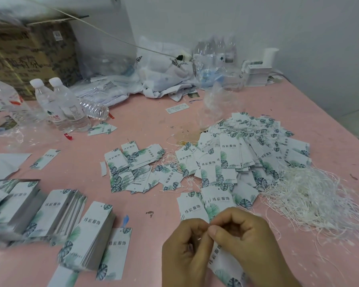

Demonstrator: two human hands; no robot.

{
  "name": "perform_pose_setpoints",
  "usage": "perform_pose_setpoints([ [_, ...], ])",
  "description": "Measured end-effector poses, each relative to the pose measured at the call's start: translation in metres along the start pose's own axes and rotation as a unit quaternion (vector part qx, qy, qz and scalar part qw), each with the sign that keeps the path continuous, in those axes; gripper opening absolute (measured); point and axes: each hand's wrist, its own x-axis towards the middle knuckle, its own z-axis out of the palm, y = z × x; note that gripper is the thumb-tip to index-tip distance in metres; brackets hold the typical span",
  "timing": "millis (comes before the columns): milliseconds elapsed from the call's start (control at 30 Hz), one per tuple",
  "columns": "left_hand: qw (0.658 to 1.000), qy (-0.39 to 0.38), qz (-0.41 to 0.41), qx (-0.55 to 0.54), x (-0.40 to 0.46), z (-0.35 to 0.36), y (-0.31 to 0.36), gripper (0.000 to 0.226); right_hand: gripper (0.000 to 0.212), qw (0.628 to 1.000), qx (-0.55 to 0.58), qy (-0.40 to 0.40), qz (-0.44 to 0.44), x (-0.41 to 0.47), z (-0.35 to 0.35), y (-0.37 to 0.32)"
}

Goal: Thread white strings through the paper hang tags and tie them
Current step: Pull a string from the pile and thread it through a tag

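I'm pinching a thin, limp white string point(209, 226) between my left hand point(187, 251) and right hand point(247, 239), both curled tight over the light, stiff hang tag point(222, 264), near its top edge.

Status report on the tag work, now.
Left hand and right hand both pinching at the top of one tag. String too fine to make out there. Loose strings at right, nothing in the way.

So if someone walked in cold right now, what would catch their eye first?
Probably the two hands low in front, left hand and right hand, fingertips pinched together over a hang tag. Next, the tangle of white strings at right, beside the heap of strung tags mid-table.
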Motion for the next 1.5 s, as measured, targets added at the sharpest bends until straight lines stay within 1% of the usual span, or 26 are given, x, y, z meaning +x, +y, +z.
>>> perform_pose_setpoints([
  [67, 0.999, -0.005, 0.024, 0.029, 0.001, 0.000, 0.002, 0.008, 0.026, 1.000, 0.001, 0.007, -0.003, -0.001, 0.001, 0.001],
  [133, 0.999, -0.009, 0.025, 0.022, 0.003, 0.000, 0.003, 0.007, 0.024, 1.000, 0.005, 0.027, -0.005, -0.001, 0.002, 0.002],
  [233, 0.999, 0.000, -0.012, -0.049, 0.006, -0.003, 0.004, 0.014, 0.022, 0.996, 0.054, 0.070, 0.003, 0.002, -0.002, 0.006],
  [333, 0.987, 0.013, -0.047, -0.151, 0.014, -0.008, 0.005, 0.020, 0.010, 0.980, 0.164, 0.109, -0.014, 0.006, -0.016, 0.004],
  [400, 0.975, 0.009, -0.071, -0.209, 0.021, -0.012, 0.006, 0.025, 0.008, 0.967, 0.229, 0.098, -0.047, 0.008, -0.023, 0.002],
  [433, 0.969, 0.004, -0.084, -0.232, 0.023, -0.014, 0.005, 0.029, 0.012, 0.961, 0.258, 0.084, -0.058, 0.010, -0.026, 0.001],
  [500, 0.958, -0.011, -0.104, -0.266, 0.027, -0.015, 0.004, 0.043, 0.030, 0.948, 0.308, 0.054, -0.059, 0.012, -0.030, 0.001],
  [567, 0.950, -0.021, -0.119, -0.287, 0.028, -0.015, 0.004, 0.052, 0.036, 0.940, 0.335, 0.036, -0.047, 0.013, -0.030, -0.002],
  [633, 0.943, -0.016, -0.130, -0.306, 0.029, -0.015, 0.003, 0.051, 0.034, 0.935, 0.352, 0.032, -0.037, 0.014, -0.029, -0.003],
  [667, 0.939, -0.011, -0.134, -0.318, 0.030, -0.015, 0.002, 0.049, 0.028, 0.930, 0.364, 0.033, -0.031, 0.014, -0.029, -0.003],
  [733, 0.930, -0.006, -0.139, -0.341, 0.032, -0.015, 0.003, 0.048, 0.009, 0.915, 0.400, 0.042, -0.018, 0.015, -0.027, -0.003],
  [800, 0.921, -0.008, -0.147, -0.362, 0.034, -0.015, 0.005, 0.046, 0.020, 0.903, 0.428, 0.040, -0.001, 0.015, -0.028, 0.000],
  [833, 0.916, -0.011, -0.154, -0.371, 0.034, -0.015, 0.006, 0.046, 0.022, 0.896, 0.443, 0.038, 0.005, 0.015, -0.027, 0.000],
  [933, 0.891, -0.027, -0.195, -0.409, 0.033, -0.013, 0.012, 0.047, 0.019, 0.876, 0.481, 0.030, 0.032, 0.017, -0.021, 0.000],
  [1033, 0.871, -0.053, -0.227, -0.433, 0.031, -0.012, 0.017, 0.048, 0.010, 0.859, 0.508, 0.016, 0.057, 0.017, -0.012, -0.001],
  [1100, 0.862, -0.062, -0.244, -0.439, 0.030, -0.012, 0.019, 0.049, 0.035, 0.845, 0.530, 0.000, 0.069, 0.017, -0.012, -0.002],
  [1133, 0.857, -0.064, -0.253, -0.444, 0.029, -0.013, 0.019, 0.050, 0.040, 0.838, 0.541, -0.005, 0.076, 0.017, -0.013, -0.001],
  [1167, 0.852, -0.066, -0.260, -0.449, 0.029, -0.014, 0.019, 0.049, 0.041, 0.834, 0.546, -0.011, 0.084, 0.017, -0.014, -0.002],
  [1200, 0.848, -0.073, -0.264, -0.454, 0.029, -0.015, 0.018, 0.047, 0.041, 0.834, 0.545, -0.016, 0.085, 0.017, -0.015, -0.002],
  [1267, 0.841, -0.091, -0.266, -0.463, 0.029, -0.017, 0.018, 0.042, 0.040, 0.854, 0.512, -0.011, 0.091, 0.017, -0.013, -0.002],
  [1300, 0.838, -0.094, -0.269, -0.466, 0.029, -0.017, 0.018, 0.042, 0.035, 0.867, 0.489, -0.007, 0.098, 0.017, -0.011, -0.003],
  [1367, 0.839, -0.088, -0.271, -0.464, 0.030, -0.016, 0.017, 0.044, 0.013, 0.883, 0.457, 0.004, 0.106, 0.017, -0.006, -0.001],
  [1400, 0.843, -0.084, -0.269, -0.458, 0.030, -0.015, 0.016, 0.044, 0.011, 0.888, 0.447, 0.012, 0.106, 0.016, -0.004, 0.000],
  [1433, 0.851, -0.080, -0.264, -0.448, 0.030, -0.014, 0.017, 0.045, 0.015, 0.892, 0.438, 0.019, 0.106, 0.015, -0.002, 0.001],
  [1500, 0.873, -0.074, -0.254, -0.411, 0.029, -0.012, 0.016, 0.048, 0.016, 0.900, 0.424, 0.024, 0.102, 0.013, 0.000, 0.003],
])
